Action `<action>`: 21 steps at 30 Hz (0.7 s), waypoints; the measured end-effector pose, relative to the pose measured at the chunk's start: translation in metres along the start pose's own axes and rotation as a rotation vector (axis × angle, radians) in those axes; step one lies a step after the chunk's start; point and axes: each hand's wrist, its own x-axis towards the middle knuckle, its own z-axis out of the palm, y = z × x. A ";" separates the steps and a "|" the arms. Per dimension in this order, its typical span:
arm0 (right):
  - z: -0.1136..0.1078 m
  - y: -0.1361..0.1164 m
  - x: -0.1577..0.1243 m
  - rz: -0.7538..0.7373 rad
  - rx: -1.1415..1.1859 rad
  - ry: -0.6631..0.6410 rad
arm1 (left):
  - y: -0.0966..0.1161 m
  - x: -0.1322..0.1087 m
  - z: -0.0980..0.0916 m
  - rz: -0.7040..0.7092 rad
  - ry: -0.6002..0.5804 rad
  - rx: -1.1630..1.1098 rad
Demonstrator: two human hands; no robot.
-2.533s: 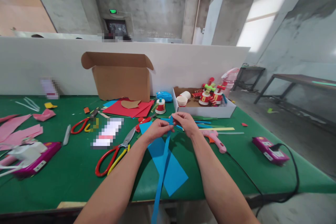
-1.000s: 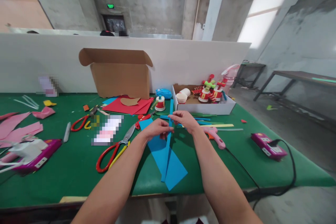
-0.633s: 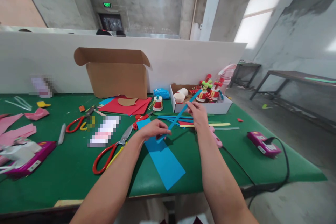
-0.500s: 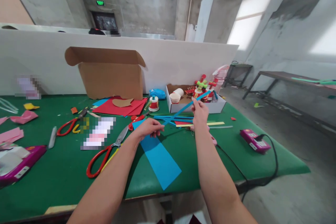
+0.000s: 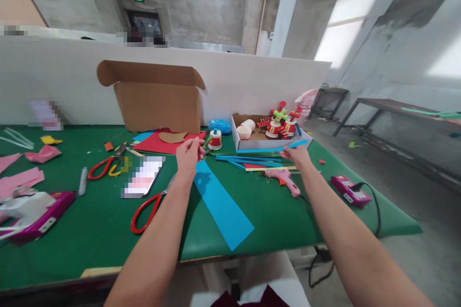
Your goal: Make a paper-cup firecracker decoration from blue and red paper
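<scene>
A narrow blue paper strip [image 5: 260,150] is pinched in my right hand [image 5: 296,155], in front of the white box. Its free end reaches left along the box's front wall. Beside the cup [image 5: 215,139] with a green spring, my left hand [image 5: 188,157] is raised with its fingertips pressed together; whether something thin is between them I cannot make out. A wide blue paper sheet [image 5: 225,206] lies slantwise below and between the hands. Partly hidden under my left forearm are red-handled scissors [image 5: 147,215]. More blue strips [image 5: 248,159] lie near the box.
A pink glue gun [image 5: 284,178] lies below my right hand. Behind stand the white box [image 5: 273,147] of decorated cups and an open cardboard box [image 5: 158,105]. Red paper [image 5: 151,143], a phone [image 5: 146,177] and small scissors [image 5: 103,168] lie left. A purple power box [image 5: 351,192] sits right.
My hands have moved apart: the left up and left, the right toward the right with the blue strip. The strip no longer stretches between both hands.
</scene>
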 end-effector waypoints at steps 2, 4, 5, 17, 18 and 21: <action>-0.014 0.005 0.005 0.049 -0.128 -0.038 | 0.002 0.001 -0.001 -0.013 0.017 -0.008; -0.025 0.004 0.011 0.089 -0.262 -0.062 | 0.002 0.002 -0.002 -0.021 0.028 0.009; -0.029 0.001 0.012 0.091 -0.339 -0.074 | 0.002 0.002 -0.002 -0.018 0.029 0.022; 0.050 -0.024 -0.121 -0.625 -0.419 -0.611 | 0.016 0.002 -0.010 0.264 0.198 0.272; 0.065 -0.020 -0.130 -0.657 -0.426 -0.643 | 0.016 0.003 -0.013 0.269 0.192 0.378; 0.104 -0.006 -0.143 -0.677 -0.435 -0.638 | 0.007 0.007 -0.022 0.213 -0.003 0.933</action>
